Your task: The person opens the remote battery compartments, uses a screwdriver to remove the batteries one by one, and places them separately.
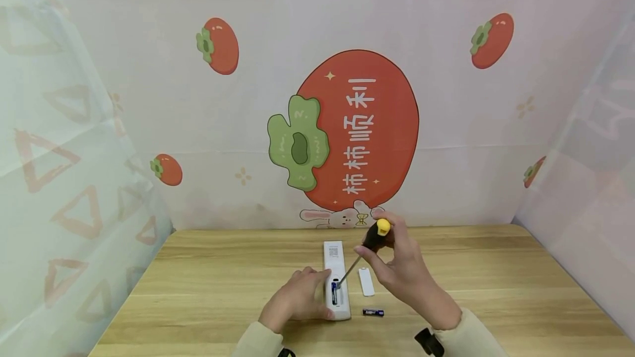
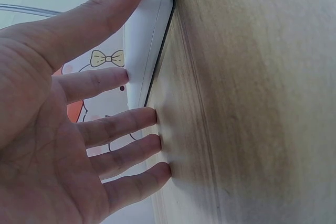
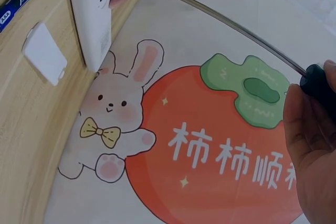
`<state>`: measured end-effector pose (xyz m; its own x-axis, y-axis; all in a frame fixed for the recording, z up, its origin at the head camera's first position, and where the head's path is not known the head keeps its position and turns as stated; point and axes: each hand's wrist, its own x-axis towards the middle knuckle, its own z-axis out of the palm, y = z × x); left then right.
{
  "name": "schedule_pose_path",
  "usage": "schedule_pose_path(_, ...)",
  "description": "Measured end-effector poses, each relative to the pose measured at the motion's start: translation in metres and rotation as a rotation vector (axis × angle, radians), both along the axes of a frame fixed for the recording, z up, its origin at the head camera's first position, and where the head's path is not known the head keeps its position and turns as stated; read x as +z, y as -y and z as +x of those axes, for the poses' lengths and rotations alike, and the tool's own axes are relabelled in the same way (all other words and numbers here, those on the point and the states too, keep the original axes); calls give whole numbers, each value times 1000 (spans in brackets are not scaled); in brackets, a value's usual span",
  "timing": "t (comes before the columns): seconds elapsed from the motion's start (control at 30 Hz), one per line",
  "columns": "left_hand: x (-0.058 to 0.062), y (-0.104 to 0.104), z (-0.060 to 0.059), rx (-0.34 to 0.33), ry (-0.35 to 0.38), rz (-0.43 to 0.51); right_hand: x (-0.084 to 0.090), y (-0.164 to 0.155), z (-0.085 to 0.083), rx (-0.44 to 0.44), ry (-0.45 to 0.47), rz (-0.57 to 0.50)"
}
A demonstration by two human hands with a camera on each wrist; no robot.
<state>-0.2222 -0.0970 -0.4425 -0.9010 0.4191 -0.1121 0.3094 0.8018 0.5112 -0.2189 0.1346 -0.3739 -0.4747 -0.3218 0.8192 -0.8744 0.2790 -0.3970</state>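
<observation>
A white remote control [image 1: 334, 260] lies back side up on the table, its battery compartment uncovered with one blue battery [image 1: 334, 294] inside. My left hand [image 1: 300, 297] steadies the remote at its left edge. In the left wrist view its thumb [image 2: 113, 6] and index finger touch the casing, while the other straight fingers rest on the tabletop. Between its thumb and fingers my right hand [image 1: 404, 269] grips a screwdriver [image 1: 372, 237] by the black and yellow handle. The slanted metal shaft [image 3: 220, 18] reaches down with its tip at the compartment, next to the battery.
Right of the remote lies its white battery cover [image 1: 366, 282]. Nearer me is a loose blue AAA battery [image 1: 373, 312]. The wooden table [image 1: 223, 274] ends at a back wall cloth [image 1: 446, 180] printed with persimmons and a rabbit.
</observation>
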Motion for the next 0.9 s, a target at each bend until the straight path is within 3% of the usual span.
schedule_pose_path(0.27, 1, 0, 0, 3, 7, 4, -2, 2, -3, -38, 44, -16)
schedule_pose_path(0.9, -1, -1, -1, 4, 1, -6, -11, 7, -14, -60, 27, -2)
